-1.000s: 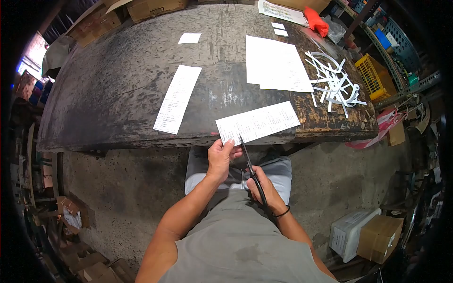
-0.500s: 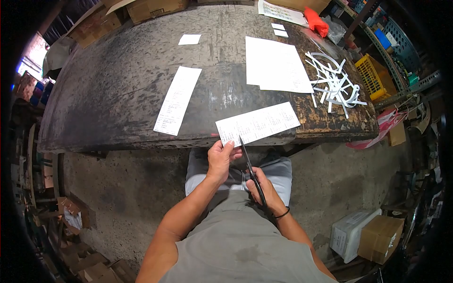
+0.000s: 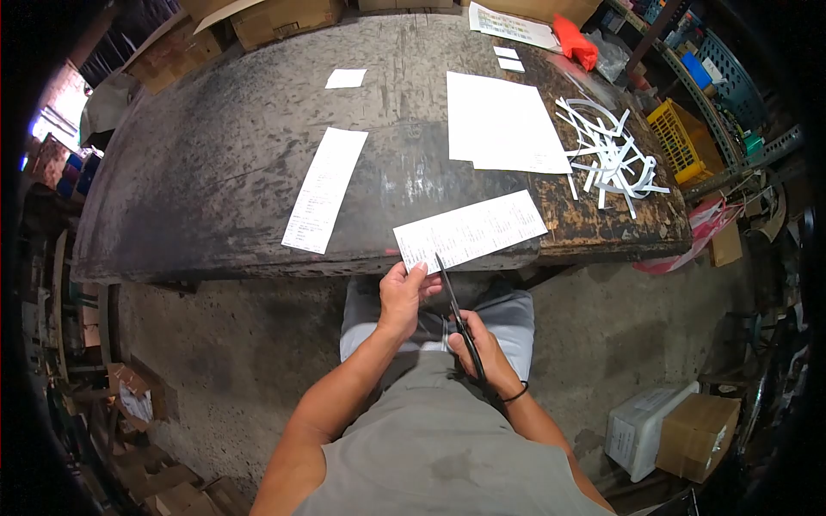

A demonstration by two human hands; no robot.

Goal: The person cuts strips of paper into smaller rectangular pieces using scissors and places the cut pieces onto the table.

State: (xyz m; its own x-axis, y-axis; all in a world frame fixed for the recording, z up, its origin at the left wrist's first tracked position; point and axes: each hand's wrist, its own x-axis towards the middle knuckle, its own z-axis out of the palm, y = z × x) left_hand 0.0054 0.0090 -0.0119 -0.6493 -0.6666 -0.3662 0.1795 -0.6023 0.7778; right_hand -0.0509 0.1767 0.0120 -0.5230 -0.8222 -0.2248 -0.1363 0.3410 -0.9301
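My left hand (image 3: 403, 297) pinches the near left corner of a printed paper strip (image 3: 473, 230), thumb on top. The strip lies over the table's front edge. In my right hand (image 3: 482, 344) is a pair of black scissors (image 3: 459, 320), their blades pointing away from me and reaching over the strip's near edge, just right of my left fingers. Another printed strip (image 3: 325, 191) rests on the table to the left. Larger white sheets (image 3: 506, 125) lie overlapping beyond the strip I hold.
Curled paper offcuts (image 3: 609, 159) are heaped on the right of the dark worn table (image 3: 215, 172). Small paper pieces (image 3: 346, 78) lie farther back. Cardboard boxes (image 3: 284, 21) stand along the far edge, with a red plastic bag (image 3: 575, 41) at the back right.
The view has tilted slightly, so the table's things sit a little lower. My hands, the scissors and the strip keep nearly the same places relative to each other.
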